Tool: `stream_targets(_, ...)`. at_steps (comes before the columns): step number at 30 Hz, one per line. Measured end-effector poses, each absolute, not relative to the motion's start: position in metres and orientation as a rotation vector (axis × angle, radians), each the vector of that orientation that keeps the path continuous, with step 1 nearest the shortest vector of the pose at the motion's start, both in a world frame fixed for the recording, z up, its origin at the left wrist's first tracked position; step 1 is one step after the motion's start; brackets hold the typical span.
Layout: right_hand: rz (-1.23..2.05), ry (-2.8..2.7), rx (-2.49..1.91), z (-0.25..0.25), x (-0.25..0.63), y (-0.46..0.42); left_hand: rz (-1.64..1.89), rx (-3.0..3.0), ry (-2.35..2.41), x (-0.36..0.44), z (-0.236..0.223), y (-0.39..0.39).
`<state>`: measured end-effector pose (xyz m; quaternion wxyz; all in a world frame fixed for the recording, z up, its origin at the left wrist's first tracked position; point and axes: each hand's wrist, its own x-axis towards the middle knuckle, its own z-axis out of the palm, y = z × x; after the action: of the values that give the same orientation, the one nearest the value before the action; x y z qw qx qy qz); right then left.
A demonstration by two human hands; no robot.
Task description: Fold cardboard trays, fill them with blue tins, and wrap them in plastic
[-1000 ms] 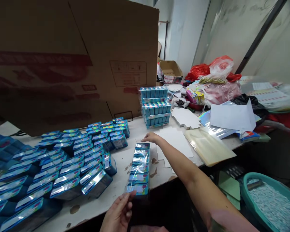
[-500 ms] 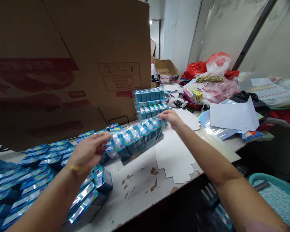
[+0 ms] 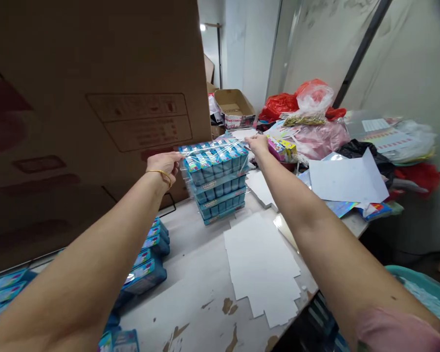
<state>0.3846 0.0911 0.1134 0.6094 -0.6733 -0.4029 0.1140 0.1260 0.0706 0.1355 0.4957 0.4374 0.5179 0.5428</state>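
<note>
My left hand (image 3: 165, 165) is closed in a pinch at the near left top corner of a clear-wrapped pack of small blue boxes (image 3: 214, 165). My right hand (image 3: 258, 144) pinches the clear film at the pack's right top corner, the film stretched between both hands. Beneath it are further wrapped packs of blue boxes (image 3: 220, 199), making a stack on the white table beside the big carton. I cannot tell whether the top pack rests fully on the stack. Loose blue boxes (image 3: 150, 271) stand at the left, partly hidden by my left forearm.
A large brown carton (image 3: 146, 117) walls off the left side. Flat white card sheets (image 3: 260, 269) lie on the worn table (image 3: 194, 303). Bags and papers are piled at the back right, with a red bag (image 3: 278, 106). A teal basin (image 3: 425, 286) stands below, right.
Both hands have carried the wrapped pack forward and up, onto or just over the stack by the carton. The view has shifted, and the carton now looms nearer.
</note>
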Motion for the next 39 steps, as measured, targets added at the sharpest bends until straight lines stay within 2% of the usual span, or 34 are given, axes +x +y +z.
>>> stream_targets(4, 0.286, -1.142, -1.528, 0.087, 0.396, 0.077, 1.375, 1.159, 1.314, 0.116, 0.128, 0.090)
stream_targets(9, 0.285, -1.208, -1.531, 0.039, 0.406, -0.011, 1.419, 1.263, 1.343, 0.097, 0.127, 0.092)
stream_targets(14, 0.480, -1.131, -1.623, -0.015, 0.419, -0.091, 1.333, 1.494, 1.405, 0.115, 0.118, 0.070)
stream_targets(18, 0.470, -1.125, -1.722, -0.042, 0.408, -0.132, 1.393, 1.417, 1.349, 0.133, 0.118, 0.074)
stream_targets(25, 0.565, -2.069, -1.639, -0.077, 0.331, -0.236, 1.449, 1.460, 1.457, 0.129, 0.120, 0.113)
stream_targets(28, 0.575, -2.330, -1.746, -0.102, 0.324, -0.264, 1.382, 1.600, 1.490, 0.125, 0.117, 0.107)
stream_targets(32, 0.600, -2.492, -1.954, -0.128, 0.336, -0.265, 1.450, 1.810, 1.617, 0.118, 0.101, 0.042)
stream_targets(34, 0.599, -2.564, -1.951, -0.129, 0.339, -0.259, 1.407, 1.831, 1.445, 0.110, 0.080, -0.013)
stream_targets(39, 0.496, -2.679, -1.861, -0.106, 0.339, -0.256, 0.840, 1.683, 1.178, 0.066, 0.008, -0.160)
